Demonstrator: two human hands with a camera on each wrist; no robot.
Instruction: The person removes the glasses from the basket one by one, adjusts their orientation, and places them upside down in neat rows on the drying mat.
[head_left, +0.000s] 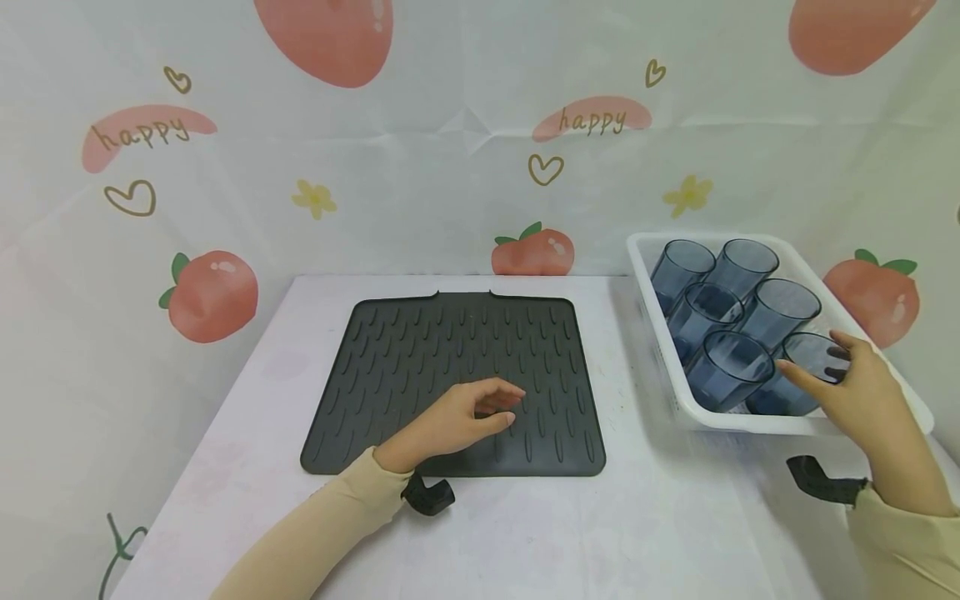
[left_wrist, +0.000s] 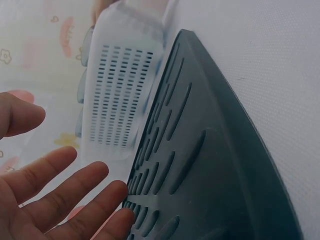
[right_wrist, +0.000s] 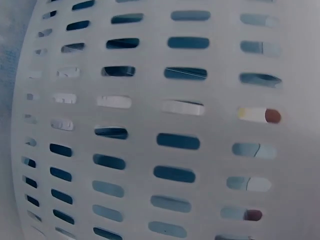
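My right hand (head_left: pixel 870 396) reaches over the near right corner of a white basket and grips a blue-tinted glass (head_left: pixel 780 396). The thumb lies across the front of its rim and the fingers are at the far right side, partly seen through it. Several similar glasses (head_left: pixel 731 367) stand tilted beside it in the basket (head_left: pixel 795 425). In the right wrist view the slotted basket wall (right_wrist: pixel 140 85) hides most of the hand. My left hand (head_left: pixel 457 421) hovers over a dark ridged drying mat (head_left: pixel 450 350), fingers loosely bent and holding nothing.
The mat lies on a white table (head_left: pixel 637 517), left of the basket. A patterned cloth (head_left: pixel 420 183) hangs behind the table. Black wrist mounts (head_left: pixel 429 497) sit below both hands. The basket's perforated side (left_wrist: pixel 120 95) faces the mat in the left wrist view.
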